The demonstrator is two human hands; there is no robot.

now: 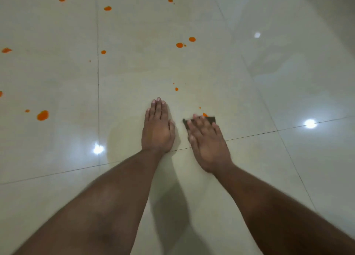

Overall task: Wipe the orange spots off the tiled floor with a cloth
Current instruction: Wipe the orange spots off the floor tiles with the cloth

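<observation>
Orange spots (42,115) dot the glossy tiled floor (288,82), most still unwiped. Right hand (208,141) presses a small dark cloth (211,119) flat with straight fingers, its edge touching one spot (205,114); left hand (158,128) rests flat alongside. Next, likely a forward push over that spot.

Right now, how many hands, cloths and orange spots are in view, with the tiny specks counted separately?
Hands: 2, the left hand and the right hand
Cloth: 1
Orange spots: 12
Tiny orange specks: 5
Total: 20
</observation>
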